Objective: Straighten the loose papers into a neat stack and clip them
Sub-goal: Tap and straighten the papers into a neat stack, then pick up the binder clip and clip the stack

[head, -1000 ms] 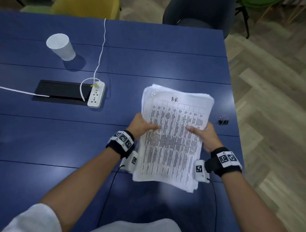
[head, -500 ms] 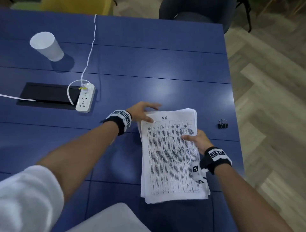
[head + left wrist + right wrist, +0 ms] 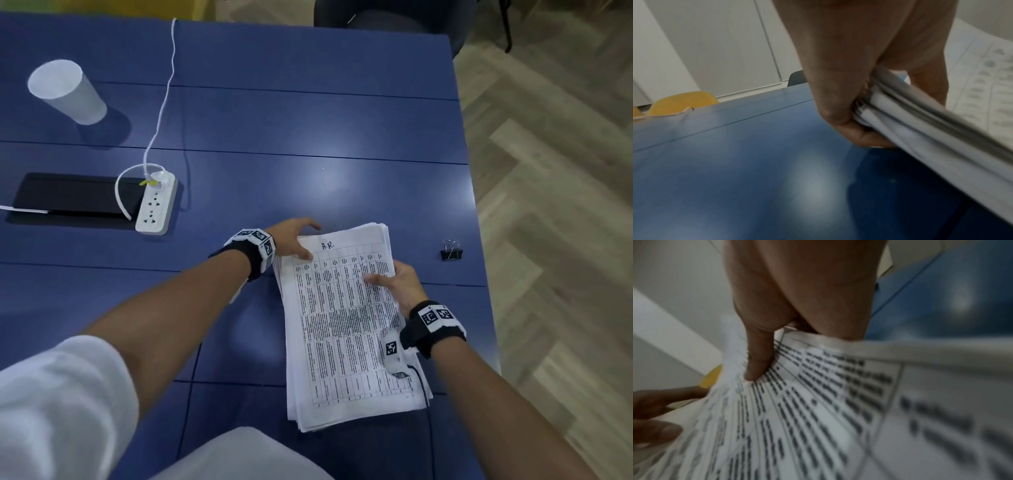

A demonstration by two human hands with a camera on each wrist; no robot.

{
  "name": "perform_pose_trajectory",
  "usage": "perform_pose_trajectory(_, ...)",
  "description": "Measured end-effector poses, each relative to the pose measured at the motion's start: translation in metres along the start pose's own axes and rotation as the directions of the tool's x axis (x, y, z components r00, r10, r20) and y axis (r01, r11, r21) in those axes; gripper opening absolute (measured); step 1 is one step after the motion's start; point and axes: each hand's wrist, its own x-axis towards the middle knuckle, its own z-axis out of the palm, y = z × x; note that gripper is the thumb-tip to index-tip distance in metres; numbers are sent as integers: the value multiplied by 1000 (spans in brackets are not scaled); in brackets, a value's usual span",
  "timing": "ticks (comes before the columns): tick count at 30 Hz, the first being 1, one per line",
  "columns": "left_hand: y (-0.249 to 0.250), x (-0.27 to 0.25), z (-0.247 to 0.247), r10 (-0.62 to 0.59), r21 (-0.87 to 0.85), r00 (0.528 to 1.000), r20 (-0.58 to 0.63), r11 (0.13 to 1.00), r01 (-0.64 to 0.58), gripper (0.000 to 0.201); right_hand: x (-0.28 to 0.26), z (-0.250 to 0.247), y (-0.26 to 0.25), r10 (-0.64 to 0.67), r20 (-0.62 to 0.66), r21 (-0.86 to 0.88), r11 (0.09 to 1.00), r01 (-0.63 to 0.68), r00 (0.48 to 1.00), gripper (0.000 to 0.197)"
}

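Observation:
A thick stack of printed papers (image 3: 346, 325) lies lengthwise near the table's right front, its sheets slightly fanned at the near end. My left hand (image 3: 294, 240) pinches the stack's far left corner, thumb on top and fingers beneath; in the left wrist view that corner (image 3: 920, 129) is raised off the blue table in my left hand (image 3: 849, 116). My right hand (image 3: 394, 281) grips the right edge, with its thumb (image 3: 758, 361) pressed on the top sheet (image 3: 818, 418). A black binder clip (image 3: 451, 251) lies on the table to the right of the stack, apart from both hands.
On the blue table (image 3: 308, 120) a white paper cup (image 3: 66, 90) stands at far left. A white power strip (image 3: 156, 209) with its cable (image 3: 164, 102) lies beside a black panel (image 3: 68, 195). The table's right edge and wood floor (image 3: 565, 240) are close to the clip.
The stack came down from being held up in both hands to low over the table. My left hand moved from the left edge to the far left corner and now pinches it.

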Motion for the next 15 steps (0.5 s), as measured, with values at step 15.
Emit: perform_pose_trajectory(15, 16, 23, -4, -10, 90, 999, 40, 996, 7, 41, 50, -127, -55, -139, 7, -992, -127, -11, 990, 34)
